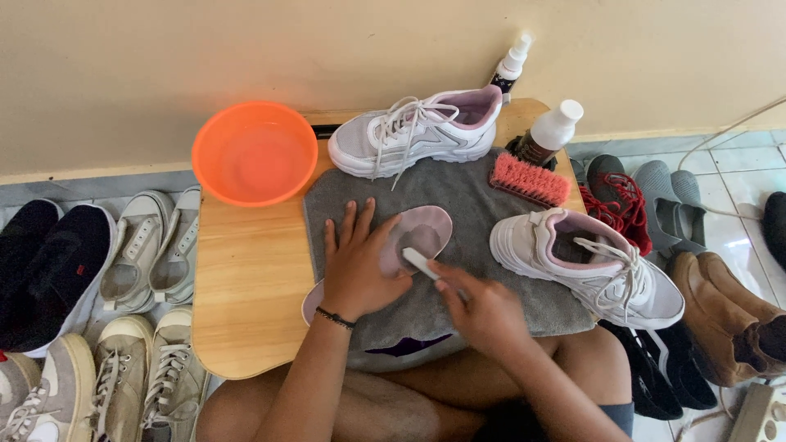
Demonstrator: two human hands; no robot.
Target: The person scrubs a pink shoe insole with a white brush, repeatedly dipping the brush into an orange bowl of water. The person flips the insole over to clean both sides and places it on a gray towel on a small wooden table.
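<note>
Grey towel [483, 205] covers the wooden worktop [246, 278]; my left hand [356, 266] presses flat, open-fingered, on a pink insole [422, 229], my right hand [483, 311] closed around a small white brush [420, 263].

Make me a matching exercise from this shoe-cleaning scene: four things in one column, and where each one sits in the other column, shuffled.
Things:
1. Orange basin
2. Pink brush
3. Insole
4. Left hand

Places:
A. On the grey towel, between the two white sneakers
B. Pressed flat on the insole, holding it down
C. On the bare wood at the table's far left corner
D. In the middle of the towel, under a small white brush held by the right hand

Pairs: 1-C, 2-A, 3-D, 4-B
</note>
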